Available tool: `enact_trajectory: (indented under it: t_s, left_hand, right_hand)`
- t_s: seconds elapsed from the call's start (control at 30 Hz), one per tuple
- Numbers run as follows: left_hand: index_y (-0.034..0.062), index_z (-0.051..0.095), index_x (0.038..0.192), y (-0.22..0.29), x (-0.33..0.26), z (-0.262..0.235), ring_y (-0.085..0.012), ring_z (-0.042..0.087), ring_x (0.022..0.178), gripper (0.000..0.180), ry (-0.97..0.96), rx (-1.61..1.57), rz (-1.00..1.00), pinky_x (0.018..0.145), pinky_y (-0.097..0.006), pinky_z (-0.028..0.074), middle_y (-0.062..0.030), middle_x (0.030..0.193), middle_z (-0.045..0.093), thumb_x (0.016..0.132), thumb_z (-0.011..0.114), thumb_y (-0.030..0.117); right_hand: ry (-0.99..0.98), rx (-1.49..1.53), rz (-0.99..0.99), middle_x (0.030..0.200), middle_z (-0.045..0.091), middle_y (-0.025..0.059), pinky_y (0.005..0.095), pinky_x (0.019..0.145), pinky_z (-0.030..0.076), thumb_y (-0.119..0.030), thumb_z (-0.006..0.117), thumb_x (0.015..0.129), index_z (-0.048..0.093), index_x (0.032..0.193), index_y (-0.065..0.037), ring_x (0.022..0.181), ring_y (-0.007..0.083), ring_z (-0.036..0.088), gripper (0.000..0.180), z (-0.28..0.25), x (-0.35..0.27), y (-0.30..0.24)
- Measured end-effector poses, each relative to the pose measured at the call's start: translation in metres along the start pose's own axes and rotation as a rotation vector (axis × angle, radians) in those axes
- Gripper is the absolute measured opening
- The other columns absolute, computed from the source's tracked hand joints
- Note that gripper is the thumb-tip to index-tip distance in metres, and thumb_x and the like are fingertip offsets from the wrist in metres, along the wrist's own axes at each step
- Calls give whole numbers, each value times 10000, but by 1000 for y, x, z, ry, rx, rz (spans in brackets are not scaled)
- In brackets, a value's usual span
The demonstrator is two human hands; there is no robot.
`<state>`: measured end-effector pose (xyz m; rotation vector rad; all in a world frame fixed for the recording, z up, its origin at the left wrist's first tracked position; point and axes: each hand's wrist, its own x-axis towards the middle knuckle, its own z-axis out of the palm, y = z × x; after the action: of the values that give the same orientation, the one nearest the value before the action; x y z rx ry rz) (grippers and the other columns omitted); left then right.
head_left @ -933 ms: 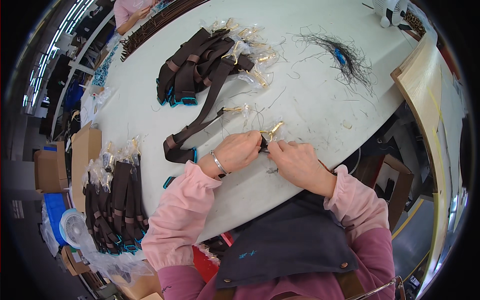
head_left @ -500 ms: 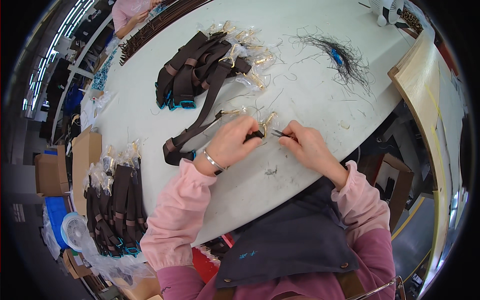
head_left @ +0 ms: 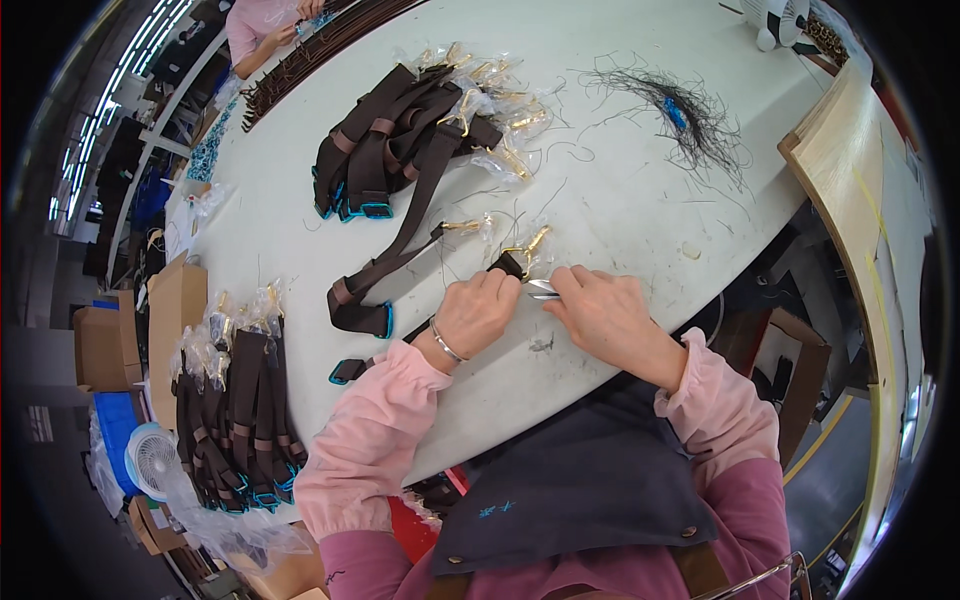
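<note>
My left hand [head_left: 482,312] grips the end of a dark brown strap [head_left: 392,262] near its gold clasp [head_left: 530,245], pressing it to the white table [head_left: 620,190]. My right hand [head_left: 598,310] holds small metal snips [head_left: 543,290], their tips right against the strap end beside my left fingers. The strap runs left along the table to a folded end with blue trim [head_left: 368,318]. Both sleeves are pink, and a bracelet sits on my left wrist.
A heap of brown straps with wrapped gold clasps [head_left: 420,130] lies farther back. Another row of straps [head_left: 235,410] lies at the table's left edge. Loose dark threads [head_left: 680,105] are piled at the back right. Cardboard boxes [head_left: 175,300], a small fan [head_left: 150,460] and another person [head_left: 260,25] are around.
My hands and the strap end have drifted slightly right and farther up the table. My right hand drew apart from the left, then closed in again with the snips.
</note>
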<state>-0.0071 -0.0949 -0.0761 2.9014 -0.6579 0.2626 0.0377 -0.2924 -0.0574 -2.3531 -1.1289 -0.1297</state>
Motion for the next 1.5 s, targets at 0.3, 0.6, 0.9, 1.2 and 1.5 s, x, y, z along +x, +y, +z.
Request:
enact_trajectory:
  t_s: [0.3,0.6,0.9,1.2,1.5]
  left_hand:
    - [-4,521,842,-18,14,-8,-374,563,694,84,-84,-580,-197,610,-425,435,-188,755,589,836,510,80]
    - [0,531,848,-18,19,-14,-367,563,689,75,-124,-546,-173,598,-413,432,-179,741,591,834,532,74]
    - [1,533,865,-27,27,-16,-356,567,697,111,-265,-476,-101,616,-397,442,-165,715,590,844,531,111]
    - [34,525,1000,-32,45,-65,-255,582,813,315,59,-707,-294,687,-325,465,-96,880,560,784,648,227]
    - [56,522,890,-15,-81,-49,-289,568,803,245,-210,-160,-294,639,-388,451,-97,815,560,716,674,138]
  right_hand:
    - [2,-134,-111,625,549,78,308,417,463,-64,597,695,491,754,-37,524,226,608,125,15,9,-2]
    - [-36,-157,-161,645,553,66,328,434,450,-31,568,688,518,791,-40,540,224,598,114,7,17,-3]
    - [-119,-46,-112,663,582,77,363,468,457,-93,581,761,526,817,-39,574,264,609,94,11,19,5]
    - [-88,144,51,676,621,109,403,502,444,-181,649,753,500,888,-40,595,307,614,245,-14,20,5]
    - [-211,136,-69,634,611,108,398,494,419,-184,662,729,541,958,-59,565,305,590,287,-10,23,7]
